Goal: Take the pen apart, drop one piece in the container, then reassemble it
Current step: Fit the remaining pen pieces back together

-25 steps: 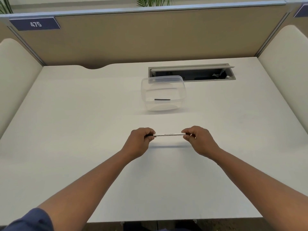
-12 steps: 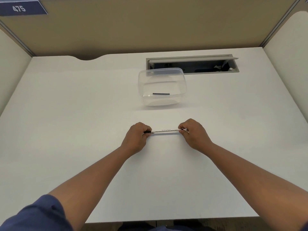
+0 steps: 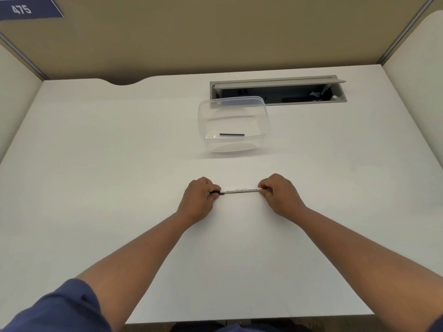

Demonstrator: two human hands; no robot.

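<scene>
Both of your hands pinch one slim white plastic pen (image 3: 241, 190) by its ends: your left hand (image 3: 199, 200) curls its fingers round the black tip end, and your right hand (image 3: 279, 195) nips the other end between thumb and fingertips. You hold the pen level, just above the white desk (image 3: 96, 188), in front of you and nearer than the container.

Count one clear plastic container (image 3: 233, 124), open-topped, standing on the desk beyond your hands, with one short black pen piece (image 3: 231, 134) lying flat on its floor. Behind it, touching its far edge in this view, is one grey cable tray (image 3: 278, 91) sunk into the desk. One blue label reading 475 (image 3: 26, 8) sits at the top left on the tan partition.

Compared with half a second ago, your grip and the pen's position are unchanged, and the black piece lies where it did.
</scene>
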